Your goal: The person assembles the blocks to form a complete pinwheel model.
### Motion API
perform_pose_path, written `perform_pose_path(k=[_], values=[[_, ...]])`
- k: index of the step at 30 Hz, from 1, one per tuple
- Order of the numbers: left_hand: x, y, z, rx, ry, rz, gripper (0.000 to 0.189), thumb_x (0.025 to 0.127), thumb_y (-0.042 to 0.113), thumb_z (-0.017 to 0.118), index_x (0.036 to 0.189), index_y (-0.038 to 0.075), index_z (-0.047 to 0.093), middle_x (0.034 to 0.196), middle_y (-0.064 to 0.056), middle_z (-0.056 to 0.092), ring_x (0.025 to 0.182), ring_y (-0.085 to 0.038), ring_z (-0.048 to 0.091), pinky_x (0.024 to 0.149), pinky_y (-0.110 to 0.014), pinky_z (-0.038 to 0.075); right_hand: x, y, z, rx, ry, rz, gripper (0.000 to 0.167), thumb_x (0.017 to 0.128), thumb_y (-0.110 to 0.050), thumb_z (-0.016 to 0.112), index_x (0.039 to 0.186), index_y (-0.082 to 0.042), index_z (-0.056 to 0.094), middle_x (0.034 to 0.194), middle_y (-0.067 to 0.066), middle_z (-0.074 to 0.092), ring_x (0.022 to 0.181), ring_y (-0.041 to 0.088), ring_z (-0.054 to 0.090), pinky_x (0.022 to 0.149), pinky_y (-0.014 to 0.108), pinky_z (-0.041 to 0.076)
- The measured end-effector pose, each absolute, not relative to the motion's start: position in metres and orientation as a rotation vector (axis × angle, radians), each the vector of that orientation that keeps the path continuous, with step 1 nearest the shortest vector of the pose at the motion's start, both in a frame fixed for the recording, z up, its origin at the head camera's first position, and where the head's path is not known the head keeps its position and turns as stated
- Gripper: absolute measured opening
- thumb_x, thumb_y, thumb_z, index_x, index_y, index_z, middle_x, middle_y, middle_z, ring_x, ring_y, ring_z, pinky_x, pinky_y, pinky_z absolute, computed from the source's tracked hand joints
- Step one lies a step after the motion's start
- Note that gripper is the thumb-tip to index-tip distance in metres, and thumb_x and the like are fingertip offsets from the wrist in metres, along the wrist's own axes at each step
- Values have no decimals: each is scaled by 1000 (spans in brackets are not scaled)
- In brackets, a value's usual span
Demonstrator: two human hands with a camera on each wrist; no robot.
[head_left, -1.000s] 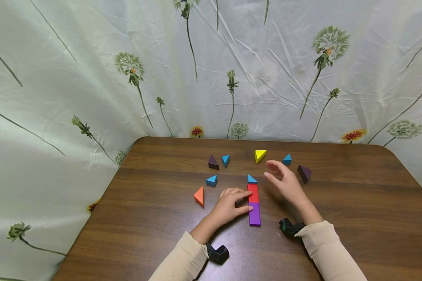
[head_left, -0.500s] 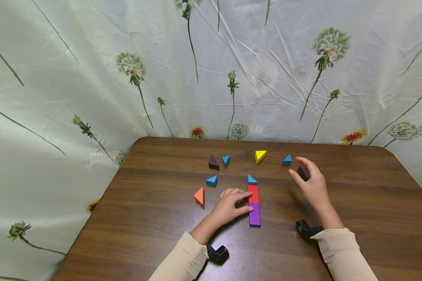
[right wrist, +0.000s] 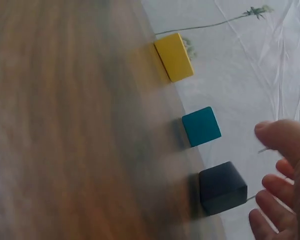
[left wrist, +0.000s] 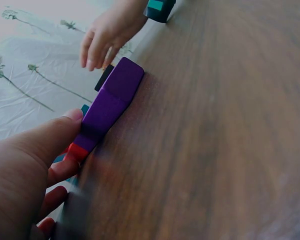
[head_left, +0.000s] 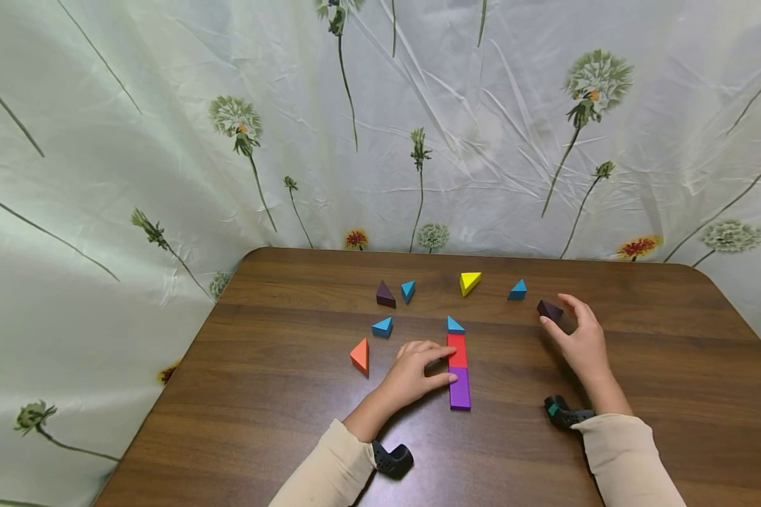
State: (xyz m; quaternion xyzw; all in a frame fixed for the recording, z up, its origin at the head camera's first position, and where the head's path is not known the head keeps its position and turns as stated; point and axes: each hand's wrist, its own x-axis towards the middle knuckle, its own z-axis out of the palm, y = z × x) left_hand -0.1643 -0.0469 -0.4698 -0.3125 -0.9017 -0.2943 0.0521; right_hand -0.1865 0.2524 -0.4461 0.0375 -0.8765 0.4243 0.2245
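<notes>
In the head view a red block (head_left: 456,345) and a purple block (head_left: 459,394) lie end to end, with a small blue triangular block (head_left: 455,325) at the far end of the red one. My left hand (head_left: 412,373) touches this row from the left, index fingertip on the red block and thumb tip on the purple one. The left wrist view shows the thumb (left wrist: 65,125) along the purple block (left wrist: 110,102). My right hand (head_left: 583,345) holds nothing; its thumb and fingers are spread close around a dark triangular block (head_left: 549,310), also seen in the right wrist view (right wrist: 222,189).
Toward the back stand a yellow triangular block (head_left: 469,282) and a blue one (head_left: 517,290). Left of the row are another dark block (head_left: 385,294), two blue blocks (head_left: 408,291) and an orange one (head_left: 360,357). A flowered curtain (head_left: 380,190) hangs behind the wooden table (head_left: 260,394).
My right hand has moved right, away from the blue block at the back, and come to the dark triangular block. My left hand has stayed on the red and purple blocks.
</notes>
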Motion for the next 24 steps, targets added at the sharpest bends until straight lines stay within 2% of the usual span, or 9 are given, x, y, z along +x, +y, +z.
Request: perform_pose_path(k=[10,16,24], values=[[-164,-47,-471,-948,-2741,-903,46,82,45,61,121,21,59,106,8,58,106,-15,47,94,-35,30,-185,260,-450,21,-2576,1205,57,85,-16,63,129,8,36,125,31,38,110,48,38,86,57,33],[-164,-47,-471,-950,-2745,-900,46,82,45,60,121,21,59,106,8,58,106,-15,47,94,-35,30,-185,264,-451,21,-2634,1263,54,89,-15,57,130,10,33,126,33,36,110,51,39,87,58,33],[-164,-47,-471,-949,-2748,-903,46,82,45,61,121,21,59,105,8,58,106,-15,47,94,-35,30,-185,268,-453,24,-2674,1248,51,91,-18,54,129,11,35,121,34,40,110,47,41,86,56,34]])
